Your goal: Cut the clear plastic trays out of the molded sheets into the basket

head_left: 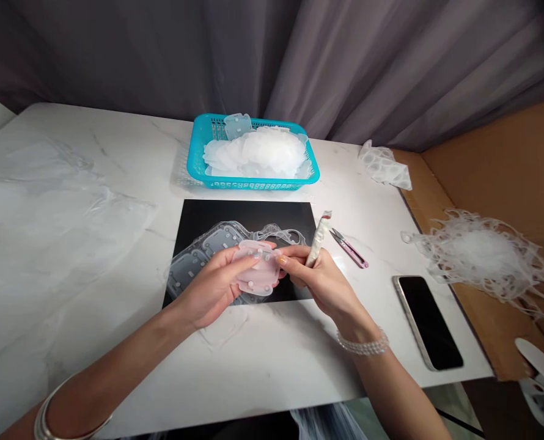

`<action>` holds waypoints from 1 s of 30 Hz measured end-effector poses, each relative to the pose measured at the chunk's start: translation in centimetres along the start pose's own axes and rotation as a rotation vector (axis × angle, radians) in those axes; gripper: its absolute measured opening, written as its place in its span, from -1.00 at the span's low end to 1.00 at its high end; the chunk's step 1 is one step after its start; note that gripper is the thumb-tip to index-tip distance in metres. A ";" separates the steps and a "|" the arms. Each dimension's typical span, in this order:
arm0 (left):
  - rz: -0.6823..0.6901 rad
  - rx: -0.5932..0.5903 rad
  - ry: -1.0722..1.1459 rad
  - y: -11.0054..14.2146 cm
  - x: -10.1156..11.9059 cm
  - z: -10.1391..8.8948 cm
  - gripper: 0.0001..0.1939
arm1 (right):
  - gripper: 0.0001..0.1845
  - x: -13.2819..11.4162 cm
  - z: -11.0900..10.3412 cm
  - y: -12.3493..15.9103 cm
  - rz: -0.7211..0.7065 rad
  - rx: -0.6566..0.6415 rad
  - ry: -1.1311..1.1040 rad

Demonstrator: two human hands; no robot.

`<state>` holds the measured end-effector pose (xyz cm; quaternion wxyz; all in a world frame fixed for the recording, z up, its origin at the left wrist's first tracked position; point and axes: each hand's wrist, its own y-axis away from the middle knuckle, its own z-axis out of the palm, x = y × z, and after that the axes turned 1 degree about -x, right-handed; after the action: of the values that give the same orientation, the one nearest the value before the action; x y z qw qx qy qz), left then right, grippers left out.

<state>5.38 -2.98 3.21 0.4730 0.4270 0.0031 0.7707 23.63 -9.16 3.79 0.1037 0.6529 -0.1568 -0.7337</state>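
Note:
My left hand [219, 278] is closed on a translucent, frosted plastic piece [257, 278] with small round studs, its thumb pressed on top. My right hand [320, 278] is closed round a slim tool with a white-wrapped handle [318, 240], which sticks up between the fingers; its working end is hidden. The right thumb meets the piece's right edge. Below my hands, a clear sheet of similar moulded pieces [187, 269] lies on a black mat [201, 211]. Loose clear strips [279, 233] show just behind my hands.
Behind the mat stands a blue basket [253, 182] heaped with frosted pieces [272, 150]. Pink thread snips [351, 249] and a phone [430, 324] lie at right. Tangled clear offcuts [487, 256] rest by a cardboard box [496, 159]. Clear plastic bags [47, 232] cover the left side.

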 end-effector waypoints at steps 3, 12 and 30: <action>-0.034 -0.010 0.080 0.1 0.2 0.1 -0.69 | -0.64 0.2 -0.1 -0.2 0.031 0.026 -0.038; -0.089 0.004 0.144 0.1 0.8 0.4 -0.60 | -0.67 0.4 -0.5 -0.4 0.075 0.019 -0.163; -0.163 -0.027 0.382 -0.7 0.4 -1.4 -0.27 | -0.67 0.6 -0.3 0.1 -0.170 0.294 0.277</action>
<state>4.91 -1.73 2.32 0.5304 0.2652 0.1167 0.7967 23.90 -9.53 3.28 -0.0342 0.7664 -0.1906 -0.6125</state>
